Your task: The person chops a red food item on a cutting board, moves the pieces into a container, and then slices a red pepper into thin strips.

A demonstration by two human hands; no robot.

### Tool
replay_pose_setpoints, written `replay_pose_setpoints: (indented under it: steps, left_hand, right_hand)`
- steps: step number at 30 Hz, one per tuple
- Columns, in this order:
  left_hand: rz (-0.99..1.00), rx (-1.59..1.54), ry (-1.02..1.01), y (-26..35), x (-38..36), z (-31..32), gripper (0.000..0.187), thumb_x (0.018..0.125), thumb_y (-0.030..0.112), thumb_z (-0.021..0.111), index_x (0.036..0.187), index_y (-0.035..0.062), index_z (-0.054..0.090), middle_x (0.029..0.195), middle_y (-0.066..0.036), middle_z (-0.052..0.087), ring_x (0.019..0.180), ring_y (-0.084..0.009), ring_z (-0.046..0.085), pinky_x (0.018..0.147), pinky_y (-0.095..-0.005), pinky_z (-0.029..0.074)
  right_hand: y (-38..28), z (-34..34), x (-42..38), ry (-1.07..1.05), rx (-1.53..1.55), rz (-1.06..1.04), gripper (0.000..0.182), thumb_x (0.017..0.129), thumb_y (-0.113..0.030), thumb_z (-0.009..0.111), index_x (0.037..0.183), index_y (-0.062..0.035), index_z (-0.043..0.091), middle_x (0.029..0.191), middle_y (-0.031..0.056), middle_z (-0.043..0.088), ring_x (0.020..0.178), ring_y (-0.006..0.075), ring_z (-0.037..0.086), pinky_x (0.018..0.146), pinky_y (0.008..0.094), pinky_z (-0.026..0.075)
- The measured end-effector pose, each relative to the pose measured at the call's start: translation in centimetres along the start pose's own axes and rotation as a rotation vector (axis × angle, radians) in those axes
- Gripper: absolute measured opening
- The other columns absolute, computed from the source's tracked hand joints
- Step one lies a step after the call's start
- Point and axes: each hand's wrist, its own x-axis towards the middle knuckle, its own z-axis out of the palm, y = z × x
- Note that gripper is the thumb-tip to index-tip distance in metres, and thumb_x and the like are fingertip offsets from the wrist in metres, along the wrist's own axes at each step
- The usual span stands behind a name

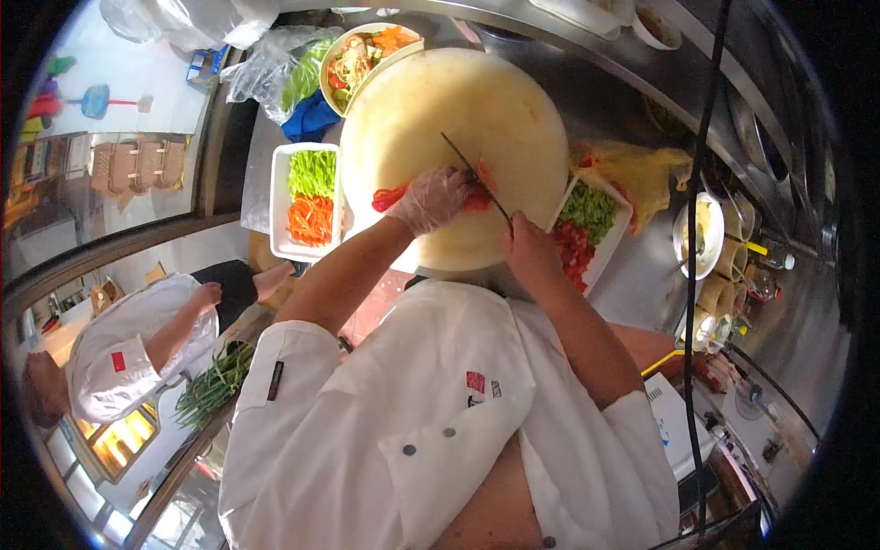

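Observation:
On a round, pale cutting board (495, 92), my left hand (434, 200), in a clear plastic glove, presses down on red pepper (390, 196) that shows on both sides of it. My right hand (530, 244) is bare and closed round the handle of a knife (465, 161). The blade lies slantwise beside my left fingertips, with cut red pieces (478, 198) around it. Left of the board, a white tray (279, 203) holds green and orange-red strips. At the right, another white tray (623, 223) contains chopped green and red pieces.
A bowl of mixed vegetables (367, 60) and a plastic bag with greens (307, 78) sit at the upper left. A yellowish bag (646, 179) and a white bowl (698, 236) are on the right. A co-worker in white (137, 339) is at far left. A black cable (694, 275) crosses the right side.

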Motion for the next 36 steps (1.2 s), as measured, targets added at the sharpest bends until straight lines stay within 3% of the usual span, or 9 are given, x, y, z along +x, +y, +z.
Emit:
replay_pose_setpoints:
  steps: [4, 7, 11, 16, 19, 25, 29, 32, 36]
  left_hand:
    - [0.108, 0.009, 0.084, -0.7, -0.1, 0.8, 0.031, 0.091, 0.026, 0.062, 0.115, 0.0112, 0.076, 0.128, -0.008, 0.069, 0.11, -0.0255, 0.068, 0.095, -0.0396, 0.056]
    - [-0.03, 0.046, -0.057, 0.2, -0.5, -0.8, 0.033, 0.093, 0.026, 0.06, 0.119, 0.0127, 0.075, 0.134, -0.008, 0.067, 0.114, -0.026, 0.067, 0.096, -0.0395, 0.055]
    - [0.001, 0.056, -0.078, -0.1, -0.7, -1.2, 0.034, 0.095, 0.025, 0.058, 0.123, 0.0137, 0.074, 0.136, -0.007, 0.066, 0.113, -0.0268, 0.067, 0.097, -0.0402, 0.055]
    - [-0.044, 0.0, -0.121, -0.2, -1.5, -0.3, 0.035, 0.095, 0.024, 0.058, 0.124, 0.0151, 0.073, 0.137, -0.006, 0.065, 0.11, -0.0268, 0.066, 0.095, -0.0404, 0.056]
    - [-0.025, -0.064, -0.001, -0.5, -1.6, 0.4, 0.035, 0.093, 0.023, 0.059, 0.125, 0.0147, 0.073, 0.138, -0.006, 0.064, 0.108, -0.0267, 0.066, 0.093, -0.0404, 0.056]
    - [-0.049, -0.023, -0.053, -0.2, -1.5, -0.9, 0.037, 0.09, 0.021, 0.062, 0.125, 0.0112, 0.072, 0.135, -0.008, 0.064, 0.107, -0.0277, 0.067, 0.091, -0.041, 0.057]
    - [0.033, -0.049, 0.041, -1.1, -1.6, -0.9, 0.038, 0.09, 0.019, 0.061, 0.124, 0.0099, 0.072, 0.128, -0.01, 0.067, 0.105, -0.0295, 0.067, 0.09, -0.0423, 0.058]
    - [0.054, -0.088, 0.031, -1.4, -1.6, -0.3, 0.037, 0.089, 0.017, 0.061, 0.124, 0.0085, 0.071, 0.125, -0.011, 0.068, 0.105, -0.0302, 0.068, 0.089, -0.0432, 0.058]
    - [0.034, -0.064, 0.041, -1.0, -2.1, -0.6, 0.036, 0.088, 0.018, 0.063, 0.121, 0.0071, 0.071, 0.122, -0.011, 0.068, 0.105, -0.0302, 0.068, 0.089, -0.0436, 0.058]
  right_hand:
    - [0.0, -0.9, -0.4, -0.087, -0.013, 0.057, 0.026, 0.107, -0.026, 0.054, 0.11, -0.001, 0.055, 0.094, 0.0266, 0.071, 0.088, 0.0476, 0.071, 0.076, 0.0581, 0.057]
    - [0.4, 0.1, -0.2, -0.102, -0.029, 0.047, 0.028, 0.107, -0.027, 0.053, 0.113, -0.0003, 0.056, 0.098, 0.0272, 0.072, 0.09, 0.0473, 0.072, 0.078, 0.0586, 0.058]
    - [-1.6, -2.7, -1.0, -0.194, -0.013, 0.123, 0.028, 0.107, -0.026, 0.052, 0.115, 0.0005, 0.057, 0.102, 0.0272, 0.072, 0.093, 0.0473, 0.072, 0.081, 0.059, 0.058]
    - [-1.0, -1.0, -0.6, -0.093, -0.028, 0.039, 0.028, 0.107, -0.026, 0.053, 0.113, 0.0004, 0.056, 0.099, 0.0258, 0.072, 0.093, 0.0468, 0.072, 0.08, 0.0585, 0.058]
    - [-1.2, -1.3, -0.6, -0.128, -0.047, 0.074, 0.028, 0.107, -0.027, 0.053, 0.113, 0.0006, 0.056, 0.097, 0.0257, 0.072, 0.093, 0.0463, 0.072, 0.08, 0.0581, 0.058]
    - [-1.0, -0.8, -1.4, -0.11, -0.042, 0.036, 0.029, 0.107, -0.027, 0.054, 0.114, 0.0008, 0.057, 0.096, 0.0256, 0.073, 0.09, 0.0464, 0.072, 0.079, 0.0584, 0.057]
    - [0.6, 2.1, -0.4, -0.028, -0.025, 0.011, 0.028, 0.106, -0.027, 0.056, 0.113, 0.0002, 0.056, 0.095, 0.0249, 0.073, 0.089, 0.046, 0.073, 0.078, 0.0587, 0.057]
    - [-1.9, -1.7, -1.8, -0.102, 0.026, 0.065, 0.025, 0.107, -0.025, 0.055, 0.103, -0.0009, 0.052, 0.087, 0.0253, 0.069, 0.083, 0.0475, 0.07, 0.072, 0.0597, 0.055]
    - [-0.5, 1.1, -1.5, -0.06, 0.0, 0.013, 0.024, 0.107, -0.025, 0.054, 0.106, -0.0011, 0.053, 0.091, 0.0257, 0.07, 0.085, 0.047, 0.071, 0.074, 0.0597, 0.056]
